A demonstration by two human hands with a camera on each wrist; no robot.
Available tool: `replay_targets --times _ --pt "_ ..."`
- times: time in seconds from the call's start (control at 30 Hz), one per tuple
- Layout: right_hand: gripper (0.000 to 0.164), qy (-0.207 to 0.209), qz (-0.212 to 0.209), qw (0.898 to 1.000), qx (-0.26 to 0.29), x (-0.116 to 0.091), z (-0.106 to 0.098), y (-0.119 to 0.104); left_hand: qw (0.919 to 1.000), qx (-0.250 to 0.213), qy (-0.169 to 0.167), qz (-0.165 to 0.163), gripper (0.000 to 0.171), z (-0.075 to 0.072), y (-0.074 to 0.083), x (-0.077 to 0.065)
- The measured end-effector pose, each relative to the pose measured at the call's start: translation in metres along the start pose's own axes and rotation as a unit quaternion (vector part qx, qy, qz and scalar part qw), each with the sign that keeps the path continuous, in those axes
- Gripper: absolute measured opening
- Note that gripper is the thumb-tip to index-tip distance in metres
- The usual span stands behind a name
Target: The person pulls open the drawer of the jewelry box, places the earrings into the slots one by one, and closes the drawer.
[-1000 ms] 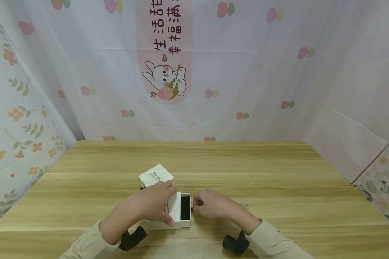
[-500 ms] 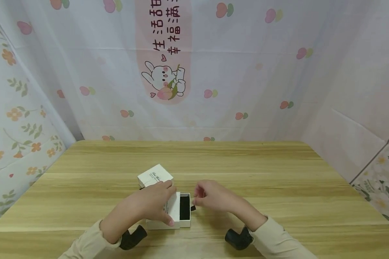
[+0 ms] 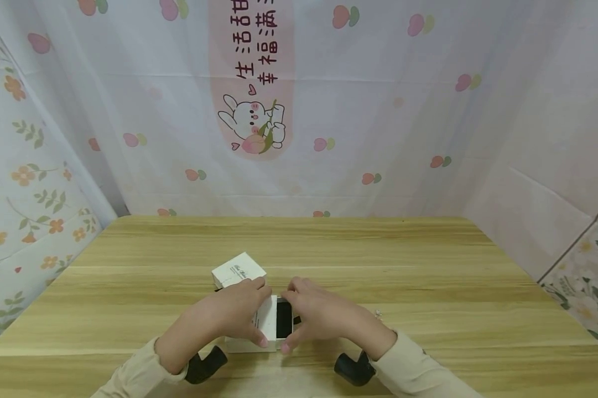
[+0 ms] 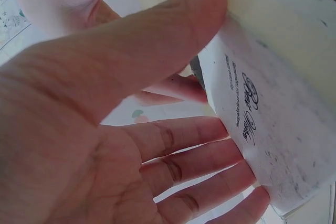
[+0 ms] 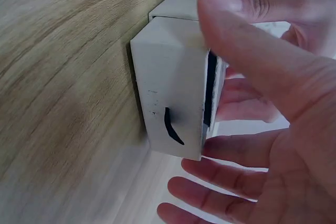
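Observation:
A white drawer-style gift box [image 3: 266, 318] with black script lies on the table, its drawer [image 5: 168, 82] partly pulled out to the right. Black lining [image 3: 284, 320] shows inside the drawer, and a black ribbon tab [image 5: 170, 127] sticks out of its front. My left hand [image 3: 235, 312] grips the outer sleeve [image 4: 278, 129], thumb on the near side and fingers on the far side. With thumb near and fingers far, my right hand [image 3: 323, 314] holds the drawer end by its two sides. Just behind the left hand sits a second white box [image 3: 239, 269].
Tiny shiny pieces [image 3: 378, 315] lie on the wooden table [image 3: 428, 265], partly behind the right forearm. Black angled devices [image 3: 206, 366] are worn at both wrists. A patterned curtain [image 3: 358, 110] hangs behind the table's far edge.
The right hand has let go of the ribbon tab, risen slightly, then moved left onto the drawer's sides. The left hand and both boxes stay in place.

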State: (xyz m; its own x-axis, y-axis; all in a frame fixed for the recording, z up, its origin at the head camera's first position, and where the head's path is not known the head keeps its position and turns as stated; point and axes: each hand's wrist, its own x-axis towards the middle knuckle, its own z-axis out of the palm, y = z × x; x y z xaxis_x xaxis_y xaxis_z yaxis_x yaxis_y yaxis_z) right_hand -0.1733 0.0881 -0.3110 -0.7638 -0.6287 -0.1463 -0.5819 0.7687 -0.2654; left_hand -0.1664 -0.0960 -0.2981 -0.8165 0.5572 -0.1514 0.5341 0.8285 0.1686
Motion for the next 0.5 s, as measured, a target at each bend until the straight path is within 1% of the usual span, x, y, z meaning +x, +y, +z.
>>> replay_targets --times 0.17,0.33,0.5 --pt "0.079 -0.002 -0.009 1.0 -0.005 0.0038 -0.0011 -0.0024 1.0 0.0 0.003 0.003 0.07 0.001 -0.0016 -0.0002" --pt "0.081 -0.011 -0.011 1.0 -0.018 0.0064 -0.0024 -0.0038 0.9999 -0.001 0.007 0.011 0.069 0.0021 -0.0027 0.0002" --pt "0.081 -0.024 -0.017 0.999 -0.027 0.0086 -0.0042 -0.0035 1.0 -0.002 0.004 0.008 0.069 0.0024 -0.0025 -0.0006"
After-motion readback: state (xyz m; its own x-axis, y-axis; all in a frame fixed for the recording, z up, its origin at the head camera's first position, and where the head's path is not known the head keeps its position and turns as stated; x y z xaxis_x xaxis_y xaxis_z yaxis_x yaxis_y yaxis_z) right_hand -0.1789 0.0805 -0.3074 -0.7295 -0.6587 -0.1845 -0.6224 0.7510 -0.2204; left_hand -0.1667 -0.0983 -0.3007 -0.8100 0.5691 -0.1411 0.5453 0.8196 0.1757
